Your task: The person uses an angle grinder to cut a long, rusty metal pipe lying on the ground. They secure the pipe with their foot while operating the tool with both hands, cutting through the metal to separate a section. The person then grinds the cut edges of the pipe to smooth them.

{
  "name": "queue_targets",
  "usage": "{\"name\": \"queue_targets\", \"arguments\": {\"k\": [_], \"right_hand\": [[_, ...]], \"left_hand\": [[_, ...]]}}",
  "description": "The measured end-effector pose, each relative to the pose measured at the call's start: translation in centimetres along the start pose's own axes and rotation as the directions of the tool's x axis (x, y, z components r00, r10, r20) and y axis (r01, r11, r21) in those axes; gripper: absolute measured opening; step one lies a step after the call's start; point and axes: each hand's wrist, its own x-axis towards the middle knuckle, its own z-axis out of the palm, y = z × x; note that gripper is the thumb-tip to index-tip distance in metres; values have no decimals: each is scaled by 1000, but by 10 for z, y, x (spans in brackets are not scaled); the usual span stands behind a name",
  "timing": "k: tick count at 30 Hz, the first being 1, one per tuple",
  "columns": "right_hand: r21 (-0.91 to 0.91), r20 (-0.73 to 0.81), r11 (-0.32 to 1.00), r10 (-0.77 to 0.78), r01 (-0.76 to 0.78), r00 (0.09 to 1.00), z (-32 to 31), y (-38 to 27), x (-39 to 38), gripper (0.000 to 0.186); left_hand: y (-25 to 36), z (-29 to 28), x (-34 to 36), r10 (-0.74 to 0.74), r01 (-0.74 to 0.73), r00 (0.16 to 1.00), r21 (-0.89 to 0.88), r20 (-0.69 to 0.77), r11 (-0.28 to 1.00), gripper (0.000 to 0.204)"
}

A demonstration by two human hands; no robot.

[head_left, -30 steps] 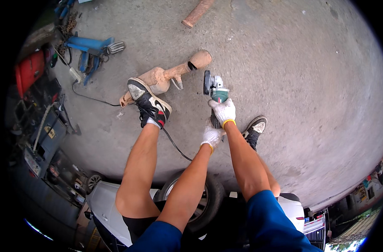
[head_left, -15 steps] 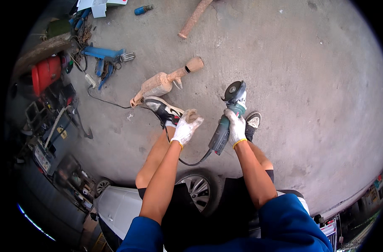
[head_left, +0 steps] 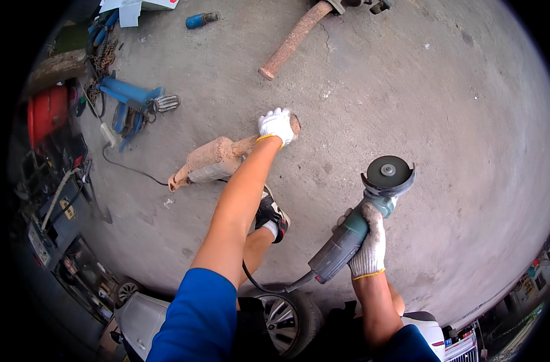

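Muffler (head_left: 211,157) on the concrete floor (head_left: 456,151), and I'm watching the right hand (head_left: 371,247) clutch the angle grinder (head_left: 340,245), whose disc (head_left: 398,172) could swing into the left leg (head_left: 254,250) if the cord (head_left: 302,282) snags, while the left hand (head_left: 276,125), empty 0.5 s ago, now curls round the muffler's far pipe end (head_left: 295,124).

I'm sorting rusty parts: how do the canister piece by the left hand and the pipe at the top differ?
The canister piece has a broad, swollen body; the pipe is a slim, curved tube. The canister piece looks pale tan, the pipe darker reddish brown. The left hand is on the canister piece; no hand touches the pipe. Both look rusty.
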Motion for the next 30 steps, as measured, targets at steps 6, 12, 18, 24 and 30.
{"name": "queue_targets", "arguments": {"k": [6, 12, 18, 24, 30], "right_hand": [[27, -117, 987, -153, 157, 981, 23, 12, -2, 30], [-49, -86, 980, -194, 191, 977, 49, 30, -17, 30], [-61, -80, 993, -101, 96, 992, 95, 27, -37, 26], [-132, 126, 990, -33, 50, 991, 136, 13, -19, 35], [-202, 142, 976, -56, 84, 988, 179, -14, 22, 35]], "left_hand": [[-64, -25, -64, 94, -350, 910, -627, -404, 696, 85], [-132, -72, -127, 38, -397, 916, -891, -399, 222, 91], [-171, -120, -161, 63, -471, 882, -862, -468, 189, 88], [-190, -110, -127, -33, -494, 863, -857, -503, 147, 82], [-200, -123, -38, -524, -10, 843, -978, -120, 208, 87]]}}
